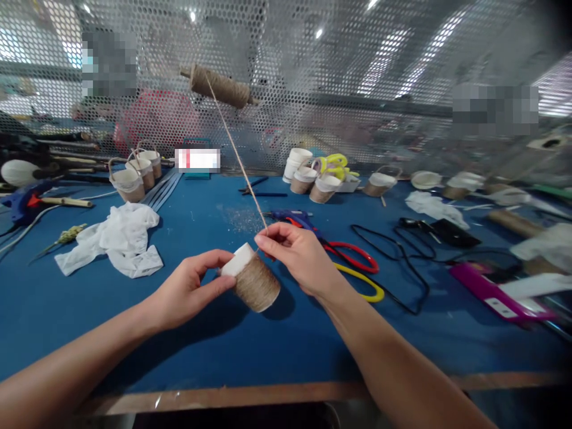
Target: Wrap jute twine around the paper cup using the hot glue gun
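Observation:
My left hand grips a small white cup by its upper part, thumb on the near side. Brown twine is wound around most of the cup, which is tilted above the table; a white band stays bare near one end. Between thumb and fingers, my right hand pinches the twine strand close to the cup. That strand runs taut up to a twine spool on a rod at the mesh screen. A blue glue gun lies just behind my right hand.
Scissors with red and yellow handles lie right of my right hand, near a black cable and a purple power strip. Several twine-wrapped cups stand at the back. Crumpled white cloth is at left. A wooden edge borders the blue table.

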`<state>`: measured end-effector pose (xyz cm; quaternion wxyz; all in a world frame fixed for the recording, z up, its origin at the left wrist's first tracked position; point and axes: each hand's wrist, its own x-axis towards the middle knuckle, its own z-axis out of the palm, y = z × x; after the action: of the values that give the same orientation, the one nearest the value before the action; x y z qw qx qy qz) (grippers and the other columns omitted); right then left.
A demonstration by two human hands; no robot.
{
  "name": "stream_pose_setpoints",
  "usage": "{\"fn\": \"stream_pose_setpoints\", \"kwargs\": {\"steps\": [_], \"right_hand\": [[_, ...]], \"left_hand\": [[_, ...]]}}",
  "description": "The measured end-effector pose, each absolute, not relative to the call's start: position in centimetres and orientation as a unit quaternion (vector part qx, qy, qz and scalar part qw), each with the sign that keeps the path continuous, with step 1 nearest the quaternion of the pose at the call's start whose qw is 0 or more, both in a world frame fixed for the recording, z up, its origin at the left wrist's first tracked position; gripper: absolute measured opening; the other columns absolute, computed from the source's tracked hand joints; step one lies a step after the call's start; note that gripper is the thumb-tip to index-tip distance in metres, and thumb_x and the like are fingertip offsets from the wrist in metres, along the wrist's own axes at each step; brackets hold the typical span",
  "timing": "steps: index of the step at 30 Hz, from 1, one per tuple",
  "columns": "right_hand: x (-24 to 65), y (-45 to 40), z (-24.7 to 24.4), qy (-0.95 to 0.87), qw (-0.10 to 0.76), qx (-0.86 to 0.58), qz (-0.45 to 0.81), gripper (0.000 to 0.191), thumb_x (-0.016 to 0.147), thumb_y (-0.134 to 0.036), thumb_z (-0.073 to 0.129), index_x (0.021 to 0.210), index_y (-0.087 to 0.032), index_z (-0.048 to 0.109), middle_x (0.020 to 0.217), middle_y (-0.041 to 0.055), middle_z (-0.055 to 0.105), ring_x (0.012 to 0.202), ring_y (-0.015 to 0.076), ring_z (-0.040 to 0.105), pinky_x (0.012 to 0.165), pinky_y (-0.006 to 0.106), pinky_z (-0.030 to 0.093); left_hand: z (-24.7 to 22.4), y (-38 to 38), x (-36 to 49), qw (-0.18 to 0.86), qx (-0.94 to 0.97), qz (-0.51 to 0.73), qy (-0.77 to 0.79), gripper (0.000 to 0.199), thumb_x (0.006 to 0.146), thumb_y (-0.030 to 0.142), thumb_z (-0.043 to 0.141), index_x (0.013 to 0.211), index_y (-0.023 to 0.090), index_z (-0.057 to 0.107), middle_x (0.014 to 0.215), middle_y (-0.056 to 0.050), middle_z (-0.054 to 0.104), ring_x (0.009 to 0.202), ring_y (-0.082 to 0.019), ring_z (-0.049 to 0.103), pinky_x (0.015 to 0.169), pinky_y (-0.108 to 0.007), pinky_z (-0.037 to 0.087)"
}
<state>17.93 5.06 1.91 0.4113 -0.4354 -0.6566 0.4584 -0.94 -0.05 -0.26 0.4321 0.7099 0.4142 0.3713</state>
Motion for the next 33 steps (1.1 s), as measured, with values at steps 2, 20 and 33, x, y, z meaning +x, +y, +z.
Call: {"fn": "stream_pose_setpoints", "kwargs": {"steps": [2, 20, 33], "right_hand": [[17.9, 5.0, 1.9, -0.655, 0.413, -0.436, 0.459, 0.017, 0.069, -0.034, 0.064, 0.072, -0.018, 0.058, 0.064, -0.0030, 0.054, 0.056, 0.0088, 0.047, 0.057, 0.025, 0.040], [17.1, 4.3, 1.2, -0.668, 0.381, -0.451, 0.453, 0.023, 0.083, -0.039, 0.047, 0.074, -0.018, 0.047, 0.067, -0.0028, 0.047, 0.061, 0.0108, 0.043, 0.058, 0.026, 0.035], [17.3, 4.4, 0.9, -0.707, 0.389, -0.462, 0.368, 0.020, 0.088, -0.036, 0.039, 0.079, -0.019, 0.047, 0.076, 0.0017, 0.054, 0.072, 0.0152, 0.052, 0.067, 0.030, 0.040]], "left_hand": [[-0.4, -0.1, -1.0, 0.423, 0.712, 0.379, 0.413, 0.021, 0.083, 0.029, 0.052, 0.099, 0.016, 0.058, 0.090, -0.004, 0.063, 0.082, -0.016, 0.056, 0.076, -0.027, 0.044], [-0.8, -0.2, -1.2, 0.387, 0.727, 0.401, 0.401, 0.019, 0.083, 0.024, 0.052, 0.099, 0.015, 0.057, 0.086, -0.004, 0.061, 0.083, -0.016, 0.055, 0.078, -0.027, 0.044], [-0.8, 0.1, -1.3, 0.351, 0.746, 0.401, 0.398, 0.018, 0.083, 0.022, 0.052, 0.098, 0.015, 0.059, 0.085, -0.003, 0.061, 0.082, -0.015, 0.056, 0.078, -0.025, 0.045]]}}
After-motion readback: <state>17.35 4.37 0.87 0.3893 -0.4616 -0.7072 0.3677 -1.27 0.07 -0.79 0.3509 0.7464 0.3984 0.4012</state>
